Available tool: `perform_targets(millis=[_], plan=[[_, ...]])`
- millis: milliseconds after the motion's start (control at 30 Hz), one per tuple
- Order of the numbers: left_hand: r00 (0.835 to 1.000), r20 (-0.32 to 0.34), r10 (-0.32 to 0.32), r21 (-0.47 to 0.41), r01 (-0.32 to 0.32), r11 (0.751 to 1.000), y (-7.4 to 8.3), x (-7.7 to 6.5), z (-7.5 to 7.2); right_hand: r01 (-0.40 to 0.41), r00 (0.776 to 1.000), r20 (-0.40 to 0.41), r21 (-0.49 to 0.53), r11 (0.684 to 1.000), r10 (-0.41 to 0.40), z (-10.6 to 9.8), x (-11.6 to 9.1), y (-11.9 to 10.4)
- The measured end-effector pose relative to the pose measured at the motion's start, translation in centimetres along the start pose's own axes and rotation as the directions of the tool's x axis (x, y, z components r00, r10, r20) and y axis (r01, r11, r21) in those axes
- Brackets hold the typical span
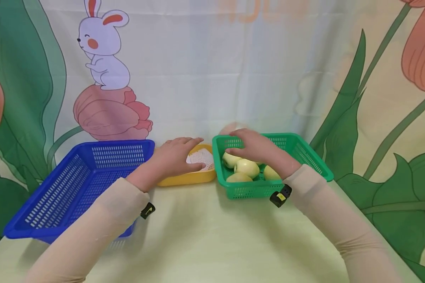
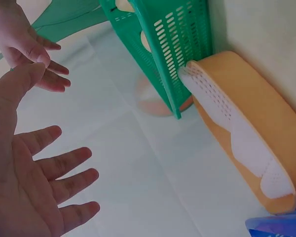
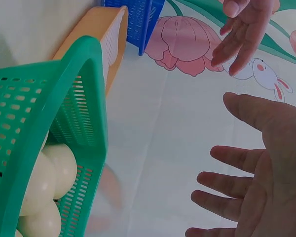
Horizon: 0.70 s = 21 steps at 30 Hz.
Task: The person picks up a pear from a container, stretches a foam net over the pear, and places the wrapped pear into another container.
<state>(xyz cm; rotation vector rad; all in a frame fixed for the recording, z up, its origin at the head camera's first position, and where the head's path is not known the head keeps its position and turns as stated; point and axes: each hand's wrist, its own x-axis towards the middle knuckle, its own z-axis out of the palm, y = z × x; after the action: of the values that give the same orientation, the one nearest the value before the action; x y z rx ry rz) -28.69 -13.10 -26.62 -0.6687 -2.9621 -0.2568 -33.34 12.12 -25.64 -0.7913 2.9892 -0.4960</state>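
Observation:
My left hand (image 1: 173, 157) hovers over the yellow basket (image 1: 184, 181), its fingers spread and holding nothing. White perforated netting (image 2: 246, 148) lies inside that basket. Over the green basket (image 1: 255, 192) is my right hand (image 1: 253, 146), with fingers extended and nothing in its grasp. Several pale yellow-green apples (image 1: 246, 168) sit in the green basket below it. In the right wrist view, the apples (image 3: 59, 170) show behind the basket's slotted wall, well apart from the fingers (image 3: 232, 158). The left wrist view shows both palms facing inward, thumbs out.
A large blue basket (image 1: 81, 188) stands at the left of the pale table (image 1: 198, 243), with bare slotted walls and floor showing. Behind all three baskets hangs a cloth backdrop (image 1: 205, 78) printed with a rabbit, tulips and leaves.

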Motion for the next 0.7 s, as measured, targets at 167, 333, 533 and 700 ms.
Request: perform_targets(millis=[167, 333, 533, 700], plan=[[0.998, 0.053, 0.033, -0.027, -0.032, 0.999, 1.3, 0.7, 0.2, -0.021, 1.0, 0.003, -0.004, 1.0, 0.021, -0.6, -0.4, 1.2], [0.995, 0.058, 0.084, -0.028, -0.082, 0.996, 2.2, 1.4, 0.8, -0.054, 0.998, 0.012, 0.007, 0.999, 0.054, -1.1, -0.7, 2.1], [0.989, 0.07, 0.127, -0.015, -0.126, 0.992, 3.2, 1.8, 1.9, -0.09, 0.995, 0.053, 0.019, 0.996, 0.089, -1.6, -0.4, 2.9], [0.985, 0.092, 0.149, 0.005, -0.15, 0.989, 4.2, 2.1, 2.8, -0.14, 0.986, 0.093, 0.039, 0.989, 0.136, -2.1, 0.3, 3.9]])
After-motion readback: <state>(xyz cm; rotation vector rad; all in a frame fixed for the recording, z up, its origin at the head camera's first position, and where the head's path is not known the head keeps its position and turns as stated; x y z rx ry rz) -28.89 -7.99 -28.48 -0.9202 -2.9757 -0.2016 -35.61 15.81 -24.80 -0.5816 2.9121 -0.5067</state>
